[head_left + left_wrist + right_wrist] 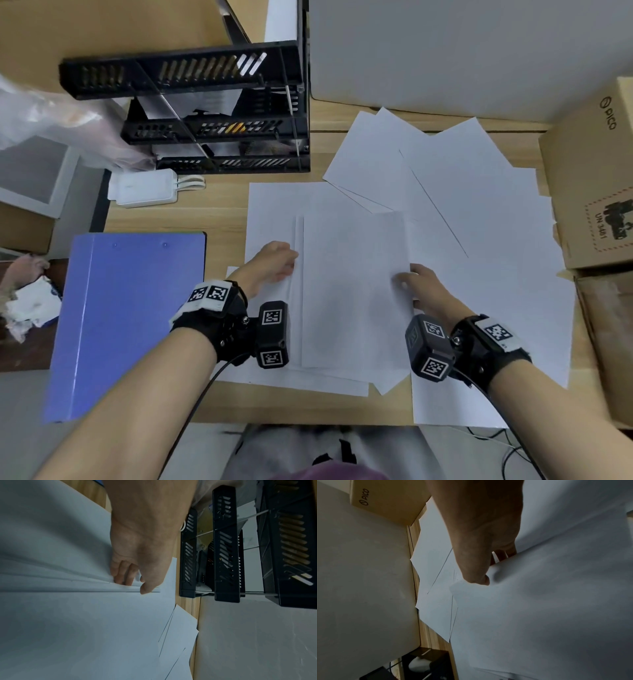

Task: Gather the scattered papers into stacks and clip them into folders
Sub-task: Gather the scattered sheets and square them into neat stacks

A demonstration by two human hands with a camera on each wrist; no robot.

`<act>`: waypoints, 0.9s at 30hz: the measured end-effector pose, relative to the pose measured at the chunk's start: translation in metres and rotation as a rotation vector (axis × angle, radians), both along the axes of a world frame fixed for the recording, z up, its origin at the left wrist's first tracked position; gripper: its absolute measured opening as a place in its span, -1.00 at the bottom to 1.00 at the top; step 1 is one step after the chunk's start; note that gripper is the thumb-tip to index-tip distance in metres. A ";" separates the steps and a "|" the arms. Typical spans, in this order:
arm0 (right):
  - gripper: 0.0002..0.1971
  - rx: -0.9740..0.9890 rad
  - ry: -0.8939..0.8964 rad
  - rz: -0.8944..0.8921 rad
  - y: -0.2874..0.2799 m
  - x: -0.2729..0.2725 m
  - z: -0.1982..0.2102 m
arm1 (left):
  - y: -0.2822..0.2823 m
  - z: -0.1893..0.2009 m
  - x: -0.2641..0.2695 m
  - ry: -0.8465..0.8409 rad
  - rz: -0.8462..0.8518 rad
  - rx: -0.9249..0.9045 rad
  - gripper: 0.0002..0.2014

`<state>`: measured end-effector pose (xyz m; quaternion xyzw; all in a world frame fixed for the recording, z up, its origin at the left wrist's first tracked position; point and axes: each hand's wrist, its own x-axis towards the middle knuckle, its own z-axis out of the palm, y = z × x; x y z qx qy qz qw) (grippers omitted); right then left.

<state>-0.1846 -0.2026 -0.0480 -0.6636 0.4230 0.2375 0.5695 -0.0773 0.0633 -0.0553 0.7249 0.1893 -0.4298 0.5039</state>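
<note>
A small stack of white papers point(352, 291) is held just above the desk between both hands. My left hand point(274, 262) grips its left edge, fingers curled under the sheets point(125, 577) and thumb on top. My right hand point(416, 282) pinches the right edge, thumb point(477, 577) pressing the top sheet. More loose white papers point(462, 192) lie fanned out over the desk behind and to the right. A closed blue folder point(126, 318) lies flat at the left.
A black tiered file tray point(219, 113) stands at the back left. A white charger point(144, 188) lies in front of it. A cardboard PICO box point(596, 178) sits at the right edge, a grey board point(462, 51) at the back.
</note>
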 end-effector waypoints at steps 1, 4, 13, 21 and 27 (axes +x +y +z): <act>-0.85 0.011 0.010 0.004 0.000 0.001 -0.002 | -0.003 -0.002 -0.001 0.007 -0.010 0.001 -0.49; -0.92 0.037 0.036 0.003 0.000 0.000 -0.006 | -0.009 -0.008 -0.004 0.018 -0.014 0.033 -0.35; -0.89 0.098 0.024 -0.023 0.003 -0.002 -0.009 | -0.019 -0.015 -0.012 -0.102 0.042 0.021 -0.77; -0.72 0.154 -0.086 -0.048 0.014 0.004 -0.001 | -0.017 -0.008 -0.016 -0.128 0.035 -0.083 -0.70; -0.79 0.194 -0.225 -0.062 0.019 0.018 0.023 | 0.008 0.024 -0.005 -0.175 0.107 -0.244 -0.70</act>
